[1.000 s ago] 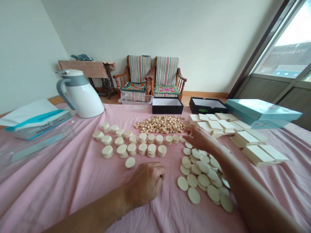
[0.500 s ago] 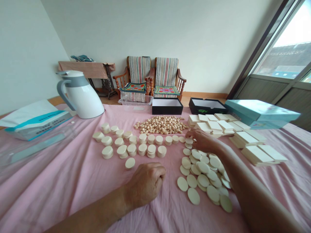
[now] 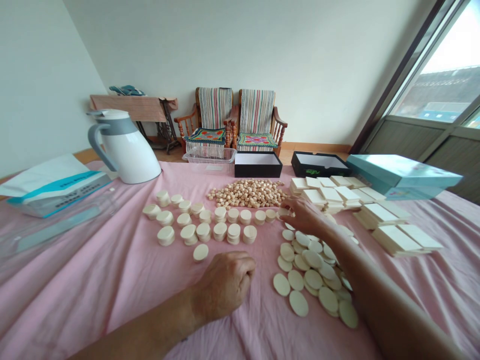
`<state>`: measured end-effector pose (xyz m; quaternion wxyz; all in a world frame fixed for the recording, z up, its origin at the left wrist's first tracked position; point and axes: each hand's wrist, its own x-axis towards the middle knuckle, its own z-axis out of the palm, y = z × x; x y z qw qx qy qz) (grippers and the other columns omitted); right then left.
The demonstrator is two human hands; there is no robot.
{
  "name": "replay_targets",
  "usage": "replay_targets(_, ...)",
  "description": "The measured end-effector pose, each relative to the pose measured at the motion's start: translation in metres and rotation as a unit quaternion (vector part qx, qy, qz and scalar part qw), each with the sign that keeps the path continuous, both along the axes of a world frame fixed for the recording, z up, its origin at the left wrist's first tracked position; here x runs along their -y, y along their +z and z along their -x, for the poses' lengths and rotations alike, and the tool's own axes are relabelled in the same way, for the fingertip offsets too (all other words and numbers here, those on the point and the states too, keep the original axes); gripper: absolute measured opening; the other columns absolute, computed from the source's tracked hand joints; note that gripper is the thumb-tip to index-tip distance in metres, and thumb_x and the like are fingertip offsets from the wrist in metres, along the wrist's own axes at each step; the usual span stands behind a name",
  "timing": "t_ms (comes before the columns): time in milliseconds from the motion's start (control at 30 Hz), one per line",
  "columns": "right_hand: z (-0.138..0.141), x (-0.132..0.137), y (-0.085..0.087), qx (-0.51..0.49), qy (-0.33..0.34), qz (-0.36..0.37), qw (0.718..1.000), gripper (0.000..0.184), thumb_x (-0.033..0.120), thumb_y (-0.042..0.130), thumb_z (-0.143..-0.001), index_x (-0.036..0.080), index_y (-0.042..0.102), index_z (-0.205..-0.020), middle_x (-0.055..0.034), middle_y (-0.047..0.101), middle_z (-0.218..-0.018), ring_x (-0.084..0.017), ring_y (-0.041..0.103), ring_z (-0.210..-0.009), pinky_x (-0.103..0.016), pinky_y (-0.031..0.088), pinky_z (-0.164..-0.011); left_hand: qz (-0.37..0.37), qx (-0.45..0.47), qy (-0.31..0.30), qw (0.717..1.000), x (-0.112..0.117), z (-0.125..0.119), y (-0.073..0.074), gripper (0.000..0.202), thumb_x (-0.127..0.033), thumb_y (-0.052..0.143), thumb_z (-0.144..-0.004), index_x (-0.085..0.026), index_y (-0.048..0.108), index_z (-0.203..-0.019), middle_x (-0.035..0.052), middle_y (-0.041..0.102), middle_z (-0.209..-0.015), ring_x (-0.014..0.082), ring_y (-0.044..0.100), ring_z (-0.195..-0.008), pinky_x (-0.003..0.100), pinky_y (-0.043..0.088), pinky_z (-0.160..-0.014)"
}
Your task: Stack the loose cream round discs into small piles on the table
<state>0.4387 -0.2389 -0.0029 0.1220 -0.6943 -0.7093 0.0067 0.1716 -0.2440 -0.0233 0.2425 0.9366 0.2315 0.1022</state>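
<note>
My left hand [image 3: 227,279] rests as a closed fist on the pink cloth, with nothing visible in it. Just beyond it lies a single pale wooden disc [image 3: 201,252]. My right hand [image 3: 302,214] reaches to the right end of a row of stacked discs [image 3: 233,215]. Its fingertips close on a wooden disc [image 3: 283,212] there, partly covered by the fingers. Below that hand and forearm spreads a loose pile of larger-looking round discs [image 3: 313,257]. A second row of stacked discs [image 3: 203,231] stands nearer to my left hand.
A heap of small wooden pieces [image 3: 249,193] lies behind the rows. Stacks of pale rectangular tiles [image 3: 378,213] stand at the right, near a light blue box [image 3: 405,172]. Black trays [image 3: 258,171], a clear plastic container [image 3: 210,156] and a white jug [image 3: 131,155] line the far side.
My right hand has moved slightly left, from the upper edge of the loose pile to the last disc of the row. My left hand has not moved.
</note>
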Motion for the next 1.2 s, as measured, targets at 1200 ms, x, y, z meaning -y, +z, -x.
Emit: replay_targets(1200,0.002,0.015,0.007,0.074,0.006,0.121,0.990,0.024,0.010,0.055,-0.063,0.017,0.058,-0.086,-0.0103,0.065,-0.091,-0.023,0.059,-0.085,-0.028,0.037,-0.067,-0.010,-0.003,0.000,1.000,0.000,0.000,0.002,0.016,-0.004,0.040,-0.071,-0.017,0.040,-0.061,-0.0001,0.051,-0.064,0.0122,0.048,-0.064,0.024,0.031,-0.059)
